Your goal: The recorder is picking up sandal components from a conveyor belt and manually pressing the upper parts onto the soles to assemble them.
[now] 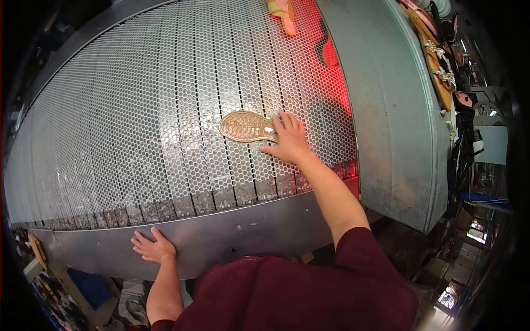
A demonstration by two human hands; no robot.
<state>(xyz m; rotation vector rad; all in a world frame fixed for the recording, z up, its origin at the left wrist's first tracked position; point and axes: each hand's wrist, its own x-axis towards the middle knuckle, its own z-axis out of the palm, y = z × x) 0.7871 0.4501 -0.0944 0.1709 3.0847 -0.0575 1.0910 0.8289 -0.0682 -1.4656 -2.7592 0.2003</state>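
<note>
A tan shoe sole (pixel 243 126) with a wavy tread lies tread up on the perforated metal slats (pixel 138 110) of a conveyor. Over its right end rests my right hand (pixel 290 139), which hides that end. The fingers are stretched out and spread, with the thumb apart on the near side. Whether they press on the sole is hard to tell. My left hand (pixel 156 247) lies flat with fingers spread on the smooth metal front edge (pixel 210 243) of the conveyor, holding nothing.
A yellow and pink sandal (pixel 283 15) lies at the conveyor's far end. Red light falls along the right side, beside a grey metal housing (pixel 386 110). Another dark sole with red light on it (pixel 329 52) sits near that housing. Sandals (pixel 440 66) lie beyond the housing.
</note>
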